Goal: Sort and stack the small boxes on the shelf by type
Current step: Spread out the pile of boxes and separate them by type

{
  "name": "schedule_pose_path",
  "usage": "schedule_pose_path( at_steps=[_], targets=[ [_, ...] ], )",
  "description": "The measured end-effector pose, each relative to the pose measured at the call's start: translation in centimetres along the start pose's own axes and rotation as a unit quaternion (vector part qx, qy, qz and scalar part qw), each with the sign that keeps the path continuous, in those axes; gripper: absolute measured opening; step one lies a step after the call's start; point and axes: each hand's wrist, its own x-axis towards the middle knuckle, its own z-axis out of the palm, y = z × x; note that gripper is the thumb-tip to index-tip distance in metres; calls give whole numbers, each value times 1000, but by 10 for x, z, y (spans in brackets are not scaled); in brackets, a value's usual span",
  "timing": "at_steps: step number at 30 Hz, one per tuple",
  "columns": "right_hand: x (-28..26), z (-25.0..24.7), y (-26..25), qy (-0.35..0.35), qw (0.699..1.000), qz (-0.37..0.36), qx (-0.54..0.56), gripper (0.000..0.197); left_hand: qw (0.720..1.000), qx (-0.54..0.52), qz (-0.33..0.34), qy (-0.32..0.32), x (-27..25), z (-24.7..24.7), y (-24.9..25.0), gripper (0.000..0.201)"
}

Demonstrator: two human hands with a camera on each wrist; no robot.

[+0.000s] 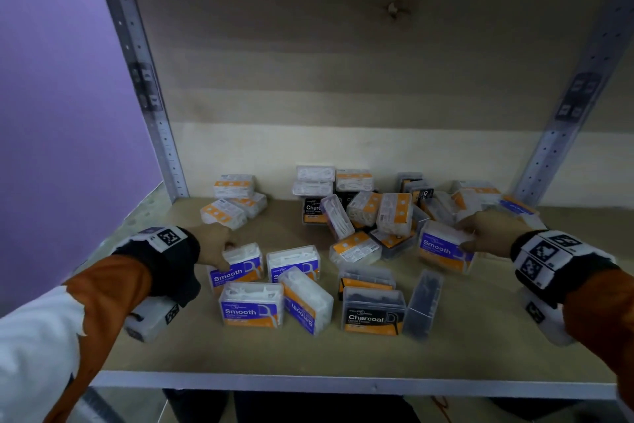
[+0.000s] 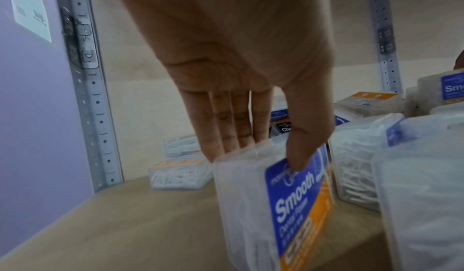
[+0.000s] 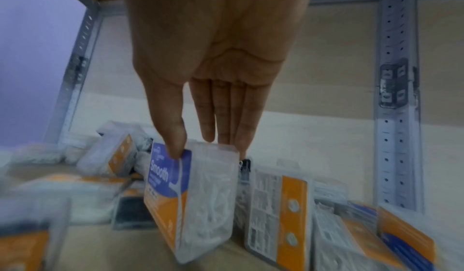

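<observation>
Clear boxes of dental flossers lie scattered on a wooden shelf (image 1: 480, 337). My left hand (image 1: 216, 247) pinches a blue-labelled "Smooth" box (image 1: 236, 266) (image 2: 276, 206) between thumb and fingers at the front left, tilted. My right hand (image 1: 487, 234) pinches another "Smooth" box (image 1: 446, 247) (image 3: 198, 194) by its top, held above the shelf at the right. Three more "Smooth" boxes (image 1: 252, 306) stand beside the left one. Dark "Charcoal" boxes (image 1: 374, 311) stand at the front middle.
A mixed heap of orange-labelled and dark boxes (image 1: 377, 213) fills the back middle and right. A small stack of orange-backed boxes (image 1: 233, 198) sits at the back left. Metal uprights (image 1: 151, 89) frame the shelf; a purple wall (image 1: 61, 113) lies left.
</observation>
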Motion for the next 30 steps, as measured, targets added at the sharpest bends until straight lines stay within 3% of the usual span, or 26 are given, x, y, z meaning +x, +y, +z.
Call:
schedule_pose_path(
  at_steps=[9, 13, 17, 20, 30],
  targets=[
    [-13, -46, -43, 88, 992, -88, 11, 51, 998, -50, 1, 32, -8, 9, -3, 55],
    [-7, -63, -82, 118, 982, -143, 38, 49, 994, -64, 49, 68, -20, 9, -3, 51],
    [11, -74, -124, 108, 971, -210, 39, 45, 987, -92, 105, 78, -35, 10, 1, 44],
    [27, -74, -151, 94, 971, -219, 37, 50, 983, -111, 128, 70, -43, 15, 6, 45],
    [58, -67, -218, 29, 962, -269, -24, 46, 984, -103, 146, 7, -50, 27, 11, 50]
  ],
)
